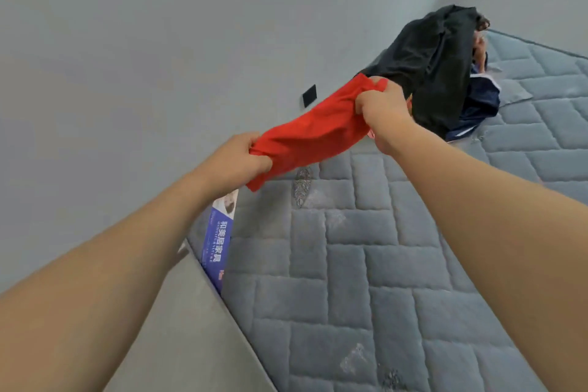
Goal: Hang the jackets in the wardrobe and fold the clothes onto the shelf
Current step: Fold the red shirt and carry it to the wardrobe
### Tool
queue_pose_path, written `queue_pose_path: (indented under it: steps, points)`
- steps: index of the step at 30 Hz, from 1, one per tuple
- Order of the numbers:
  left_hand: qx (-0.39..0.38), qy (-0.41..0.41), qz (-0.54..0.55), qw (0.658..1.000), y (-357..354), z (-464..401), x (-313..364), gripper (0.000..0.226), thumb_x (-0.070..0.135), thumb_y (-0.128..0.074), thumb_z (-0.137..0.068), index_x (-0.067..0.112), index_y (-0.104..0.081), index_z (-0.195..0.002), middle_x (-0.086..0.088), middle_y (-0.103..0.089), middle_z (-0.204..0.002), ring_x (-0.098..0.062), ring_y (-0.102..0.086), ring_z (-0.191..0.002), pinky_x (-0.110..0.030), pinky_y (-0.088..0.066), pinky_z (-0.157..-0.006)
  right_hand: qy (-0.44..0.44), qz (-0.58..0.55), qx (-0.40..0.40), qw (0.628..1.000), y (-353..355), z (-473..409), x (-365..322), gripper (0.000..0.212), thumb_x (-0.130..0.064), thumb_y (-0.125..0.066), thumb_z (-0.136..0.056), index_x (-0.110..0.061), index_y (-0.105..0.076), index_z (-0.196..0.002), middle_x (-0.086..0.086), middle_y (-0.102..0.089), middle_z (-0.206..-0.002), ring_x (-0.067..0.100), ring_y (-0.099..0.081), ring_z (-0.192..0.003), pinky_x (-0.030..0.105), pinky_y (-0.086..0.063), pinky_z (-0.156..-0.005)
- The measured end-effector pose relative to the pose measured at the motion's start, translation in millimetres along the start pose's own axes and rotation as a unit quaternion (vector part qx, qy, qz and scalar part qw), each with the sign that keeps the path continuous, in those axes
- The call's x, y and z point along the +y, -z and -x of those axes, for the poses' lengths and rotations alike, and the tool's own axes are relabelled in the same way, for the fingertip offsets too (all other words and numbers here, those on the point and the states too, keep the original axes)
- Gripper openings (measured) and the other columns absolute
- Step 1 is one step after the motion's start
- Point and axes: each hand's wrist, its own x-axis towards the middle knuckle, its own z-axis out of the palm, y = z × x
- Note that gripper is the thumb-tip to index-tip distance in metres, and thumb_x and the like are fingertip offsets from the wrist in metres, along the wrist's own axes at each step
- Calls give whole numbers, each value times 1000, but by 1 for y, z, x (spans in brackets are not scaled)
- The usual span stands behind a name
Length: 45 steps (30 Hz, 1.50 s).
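Fingers of the left hand and right hand pinch opposite ends of the red garment, holding it stretched above the mattress (quilted, grey), just beside the dark clothes pile.

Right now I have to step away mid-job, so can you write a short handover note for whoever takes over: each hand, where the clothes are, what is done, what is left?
Left hand: grip closed on one end of the red garment.
Right hand: grip closed on its other end; the garment is stretched between the hands above the mattress.
Clothes pile: dark garments heaped on the mattress by the wall, past the right hand.
Done: red garment picked up, not yet folded. Neither wardrobe nor shelf is in view.
Left: fold the red garment and shelve it, then sort the pile, hang the jackets, fold the rest.
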Motion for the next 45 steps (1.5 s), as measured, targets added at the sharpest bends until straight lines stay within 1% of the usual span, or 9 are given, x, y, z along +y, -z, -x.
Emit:
queue_pose_path:
  steps: [8, 12, 17, 21, 24, 27, 32, 36, 45]
  points:
    - [-93, 42, -151, 983, -129, 79, -52, 15, 22, -57, -81, 19, -49, -69, 7, -50, -64, -16, -48, -63, -30, -36, -56, -57, 69, -13, 996, 65, 78, 142, 26, 13, -37, -69, -7, -53, -67, 9, -49, -67, 21, -48, -69, 36, -44, -64]
    - [-304, 94, -190, 929, -255, 132, -76, 20, 21, -62, -85, 18, -50, -70, 3, -54, -68, -21, -54, -70, -29, -40, -60, -149, 244, 0, 958, 139, 138, 249, 19, 2, -45, -70, -8, -57, -59, 11, -55, -59, 29, -52, -65, 31, -39, -58]
    - [-493, 180, -102, 845, -344, 170, -76, 22, 20, -59, -97, 17, -49, -78, -6, -53, -72, -19, -50, -59, -30, -44, -60, -242, 440, -15, 865, 204, 178, 305, 21, -12, -50, -79, -4, -68, -86, 24, -69, -101, 38, -64, -99, 35, -50, -81]
    - [-427, 198, -74, 879, -319, 152, -93, 13, 14, -60, -95, 15, -56, -83, -12, -55, -77, -23, -49, -67, -33, -39, -67, -230, 468, -49, 852, 185, 158, 296, 16, -16, -51, -81, -8, -65, -81, 19, -68, -96, 33, -60, -87, 29, -43, -73]
    - [-327, 175, -145, 917, -281, 119, -120, 12, 16, -58, -95, 7, -66, -97, -16, -69, -104, -29, -64, -91, -25, -41, -70, -195, 446, -68, 871, 140, 127, 283, 13, -12, -50, -81, -10, -55, -69, 18, -62, -86, 33, -60, -87, 31, -43, -71]
    - [-232, 164, -161, 945, -255, 77, -155, 17, 18, -53, -96, 14, -56, -80, -17, -69, -103, -33, -64, -99, -26, -37, -67, -157, 417, -65, 893, 91, 86, 278, 20, -12, -51, -84, -13, -51, -64, 16, -60, -80, 32, -63, -89, 31, -39, -67]
    - [-102, 167, -183, 963, -257, 11, -221, 25, 31, -50, -98, 14, -63, -111, -15, -47, -127, -37, -45, -118, -39, -38, -104, -134, 426, -43, 894, 32, 15, 309, 26, -19, -49, -88, -12, -64, -108, 19, -64, -118, 37, -59, -112, 45, -47, -98]
    - [-85, 190, -168, 964, -284, -14, -258, 31, 28, -43, -101, 9, -58, -120, -19, -41, -136, -40, -39, -124, -39, -27, -109, -162, 501, -2, 850, 14, -7, 360, 39, -33, -48, -96, -17, -50, -132, 16, -42, -142, 41, -41, -131, 48, -32, -108]
    - [-25, 239, -103, 965, -293, -24, -276, 28, 9, -42, -90, 6, -54, -115, -18, -46, -130, -37, -41, -119, -39, -29, -103, -101, 533, 2, 840, -10, -20, 383, 39, -30, -44, -91, -10, -47, -124, 16, -45, -139, 38, -37, -132, 49, -26, -108]
